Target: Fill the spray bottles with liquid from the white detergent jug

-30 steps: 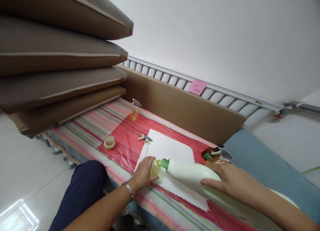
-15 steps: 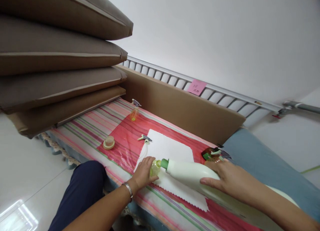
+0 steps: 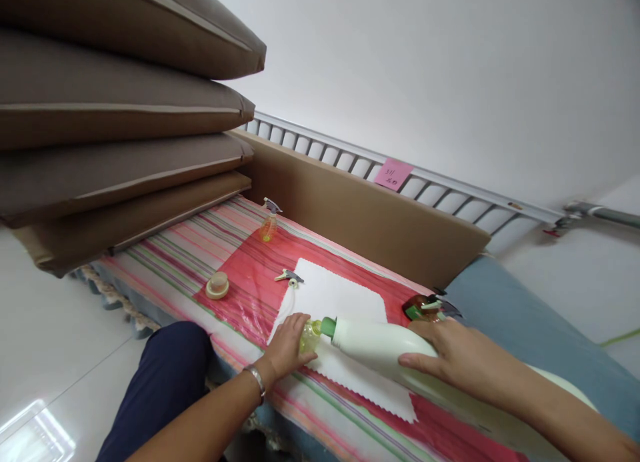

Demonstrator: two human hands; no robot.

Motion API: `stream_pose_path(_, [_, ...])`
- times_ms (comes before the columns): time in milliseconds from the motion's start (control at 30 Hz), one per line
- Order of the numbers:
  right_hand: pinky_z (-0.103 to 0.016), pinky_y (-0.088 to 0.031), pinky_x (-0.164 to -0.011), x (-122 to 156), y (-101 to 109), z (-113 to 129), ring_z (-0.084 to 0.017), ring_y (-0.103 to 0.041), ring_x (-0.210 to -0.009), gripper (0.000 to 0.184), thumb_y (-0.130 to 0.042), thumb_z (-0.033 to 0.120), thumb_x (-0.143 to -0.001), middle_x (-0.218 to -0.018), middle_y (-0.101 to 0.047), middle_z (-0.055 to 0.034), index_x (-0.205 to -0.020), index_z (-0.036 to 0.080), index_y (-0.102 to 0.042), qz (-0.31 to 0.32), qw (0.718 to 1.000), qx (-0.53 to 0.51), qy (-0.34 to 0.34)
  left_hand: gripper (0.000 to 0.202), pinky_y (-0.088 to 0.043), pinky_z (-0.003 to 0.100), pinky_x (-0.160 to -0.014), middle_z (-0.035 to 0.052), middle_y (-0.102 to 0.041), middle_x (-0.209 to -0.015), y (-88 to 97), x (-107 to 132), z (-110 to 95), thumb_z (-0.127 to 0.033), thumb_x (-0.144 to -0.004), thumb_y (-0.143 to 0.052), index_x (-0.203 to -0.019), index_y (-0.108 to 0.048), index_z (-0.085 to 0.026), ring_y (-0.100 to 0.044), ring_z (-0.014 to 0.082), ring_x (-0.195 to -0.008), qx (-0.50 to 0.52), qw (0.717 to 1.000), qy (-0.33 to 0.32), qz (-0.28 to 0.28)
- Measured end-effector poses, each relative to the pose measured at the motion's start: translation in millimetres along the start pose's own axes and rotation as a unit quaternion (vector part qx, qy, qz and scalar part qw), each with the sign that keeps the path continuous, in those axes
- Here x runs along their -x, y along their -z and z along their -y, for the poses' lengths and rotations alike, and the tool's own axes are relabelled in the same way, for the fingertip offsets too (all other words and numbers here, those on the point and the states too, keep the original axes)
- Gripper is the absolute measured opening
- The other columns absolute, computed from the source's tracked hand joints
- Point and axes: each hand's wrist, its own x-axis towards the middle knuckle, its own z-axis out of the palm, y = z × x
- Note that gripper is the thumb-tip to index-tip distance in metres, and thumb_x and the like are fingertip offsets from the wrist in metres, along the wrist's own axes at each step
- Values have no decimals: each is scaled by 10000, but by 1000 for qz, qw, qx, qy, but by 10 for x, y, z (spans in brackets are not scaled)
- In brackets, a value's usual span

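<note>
My left hand [image 3: 290, 345] is closed around a small clear yellow-green spray bottle [image 3: 310, 337] without its top, standing over the white scalloped mat [image 3: 345, 295]. My right hand [image 3: 453, 355] grips a big pale green jug [image 3: 370, 342] lying tilted almost flat. The jug's green spout [image 3: 329, 327] meets the mouth of the small bottle. Any liquid passing between them cannot be made out. A grey and pale green trigger sprayer head [image 3: 290, 276] with its tube rests at the mat's far left edge. The jug's rear end is partly hidden by my right forearm.
An orange-tinted spray bottle [image 3: 269, 225] stands at the back. A round cream cap [image 3: 217, 285] sits on the red plastic sheet [image 3: 240, 269]. Beyond my right hand is a brown bottle [image 3: 420, 307]. Stacked brown cushions [image 3: 125, 125] rise at left; a brown board [image 3: 350, 209] backs the striped cloth.
Almost nothing differs. Both hands hold the same positions, with the jug's spout still at the small bottle's mouth.
</note>
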Motion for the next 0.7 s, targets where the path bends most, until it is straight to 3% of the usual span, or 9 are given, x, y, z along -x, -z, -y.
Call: stream_pose_path(700, [-333, -424, -630, -49, 6, -30, -277, -617, -759, 379, -506, 585, -771, -833, -672, -76, -841, 236, -636, 18, 999, 25, -12, 772, -389, 459, -983, 109, -485, -1247, -3, -1, 8, -264, -589, -782, -1246, -379, -217, -453, 285, -1163, -15, 1000, -10, 1])
